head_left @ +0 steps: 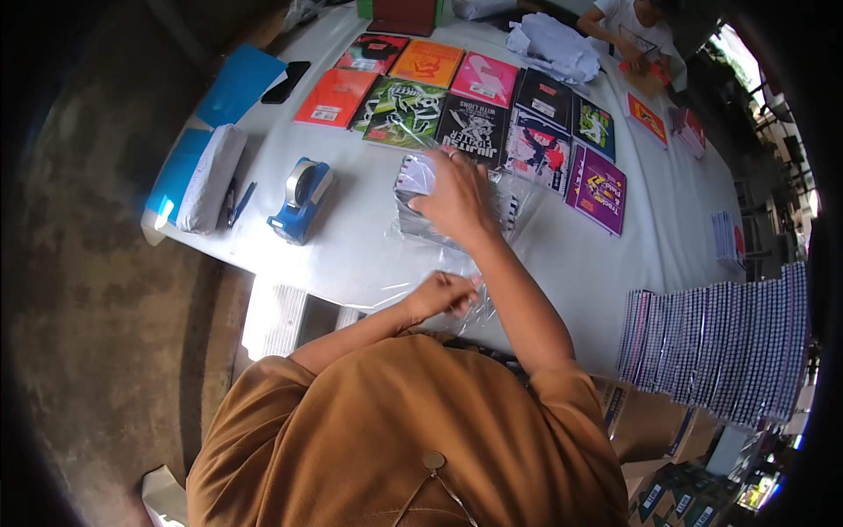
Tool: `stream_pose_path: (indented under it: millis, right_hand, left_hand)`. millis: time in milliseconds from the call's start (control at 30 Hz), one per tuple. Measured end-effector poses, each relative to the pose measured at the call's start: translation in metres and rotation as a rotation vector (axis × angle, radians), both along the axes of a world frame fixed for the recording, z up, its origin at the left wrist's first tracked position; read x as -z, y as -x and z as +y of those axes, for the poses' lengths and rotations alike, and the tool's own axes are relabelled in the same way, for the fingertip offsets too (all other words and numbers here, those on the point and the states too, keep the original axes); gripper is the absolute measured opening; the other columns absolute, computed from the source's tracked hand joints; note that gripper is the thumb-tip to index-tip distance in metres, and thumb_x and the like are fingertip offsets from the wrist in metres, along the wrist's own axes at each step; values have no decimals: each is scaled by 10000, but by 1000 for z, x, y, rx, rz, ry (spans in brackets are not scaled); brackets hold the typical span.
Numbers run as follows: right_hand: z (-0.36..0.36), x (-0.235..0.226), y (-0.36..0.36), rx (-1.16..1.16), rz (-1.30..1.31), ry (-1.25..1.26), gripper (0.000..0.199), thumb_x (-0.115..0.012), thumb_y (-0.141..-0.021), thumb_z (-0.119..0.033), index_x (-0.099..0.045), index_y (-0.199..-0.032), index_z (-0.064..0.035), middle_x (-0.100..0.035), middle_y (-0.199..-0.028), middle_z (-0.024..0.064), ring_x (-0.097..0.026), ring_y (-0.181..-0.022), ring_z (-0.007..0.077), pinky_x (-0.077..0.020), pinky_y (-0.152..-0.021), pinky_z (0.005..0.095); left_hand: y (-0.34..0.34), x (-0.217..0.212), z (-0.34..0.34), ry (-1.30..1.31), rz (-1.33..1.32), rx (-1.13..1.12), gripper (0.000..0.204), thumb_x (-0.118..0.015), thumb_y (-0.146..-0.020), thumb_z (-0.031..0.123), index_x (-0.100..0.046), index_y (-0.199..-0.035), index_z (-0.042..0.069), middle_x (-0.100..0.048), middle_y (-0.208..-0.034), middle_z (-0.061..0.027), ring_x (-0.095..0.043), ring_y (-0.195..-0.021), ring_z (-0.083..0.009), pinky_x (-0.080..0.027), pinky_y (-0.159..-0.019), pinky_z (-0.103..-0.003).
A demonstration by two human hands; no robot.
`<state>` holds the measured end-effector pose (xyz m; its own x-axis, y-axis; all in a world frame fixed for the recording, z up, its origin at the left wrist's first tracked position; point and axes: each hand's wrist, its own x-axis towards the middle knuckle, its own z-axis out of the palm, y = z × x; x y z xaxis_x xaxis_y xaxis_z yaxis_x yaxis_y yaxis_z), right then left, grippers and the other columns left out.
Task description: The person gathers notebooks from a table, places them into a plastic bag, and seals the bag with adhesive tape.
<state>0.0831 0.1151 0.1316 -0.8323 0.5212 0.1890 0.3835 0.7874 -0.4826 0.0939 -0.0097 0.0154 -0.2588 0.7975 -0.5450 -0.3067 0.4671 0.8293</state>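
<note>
A small stack of spiral-bound notebooks (420, 176) sits inside a clear plastic bag (527, 198) at the middle of the table. My right hand (461, 198) reaches over the stack from the near side, its fingers and thumb curled onto the top; motion blurs it slightly. Closer to my body, my left hand (443, 296) is closed in a pinch at the loose near end of the plastic. Beyond the stack, notebooks with colourful covers (404, 110) lie in rows, including a black one (474, 127) right behind my right hand and a purple one (597, 189) to its right.
A blue tape dispenser (301, 200) stands on the white-covered table (351, 272) to the left. Further left are pens (239, 204), a white bundle (211, 180), blue sheets (237, 86) and a phone (286, 82). Tall notebook piles (711, 347) rise at the right. Another person (637, 39) works far right.
</note>
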Motion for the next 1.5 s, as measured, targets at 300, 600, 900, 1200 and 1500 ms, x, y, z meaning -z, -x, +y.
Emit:
stream_pose_path:
  millis: [300, 600, 900, 1200, 1500]
  right_hand:
    - [61, 68, -84, -90, 753, 852, 819, -821, -639, -160, -374, -1307, -3, -415, -1332, 136, -406, -1240, 229, -299, -1049, 354]
    - [42, 5, -8, -150, 856, 325, 121, -575, -879, -129, -577, -905, -10, -565, -743, 50, -540, -728, 131, -436, -672, 275]
    - [-60, 40, -49, -639, 518, -179, 399, -579, -838, -287, -574, -1133, -19, -539, -1202, 163, -476, -1163, 328, -368, -971, 470]
    - [-64, 31, -42, -826, 765, -286, 369, -596, -764, -106, -596, -1125, -33, -576, -1125, 93, -546, -1042, 278, -433, -922, 407]
    - [-61, 88, -30, -432, 360, -267, 460, -532, -823, -155, -487, -1263, -30, -465, -1332, 132, -354, -1297, 314, -275, -1061, 448]
  left_hand:
    - [108, -19, 0, -920, -64, -316, 782, -732, -734, 431, -391, -1281, -12, -509, -1211, -78, -491, -1136, -215, -377, -978, -359]
    - [141, -120, 30, -885, 1160, -417, 227, -715, -787, 146, -575, -667, 13, -493, -570, -10, -449, -540, -104, -358, -527, -229]
    - [189, -113, -6, -842, 935, -475, 635, -403, -925, 483, -361, -1340, 4, -451, -1284, -160, -466, -1143, -236, -393, -923, -329]
    - [136, -81, -8, -674, 770, -367, 608, -652, -810, 287, -428, -1302, 9, -395, -1370, -178, -368, -1276, -260, -283, -1047, -352]
    - [178, -112, -8, -773, 897, -648, 597, -334, -949, 492, -435, -1317, 33, -489, -1303, -128, -445, -1206, -220, -317, -1008, -367]
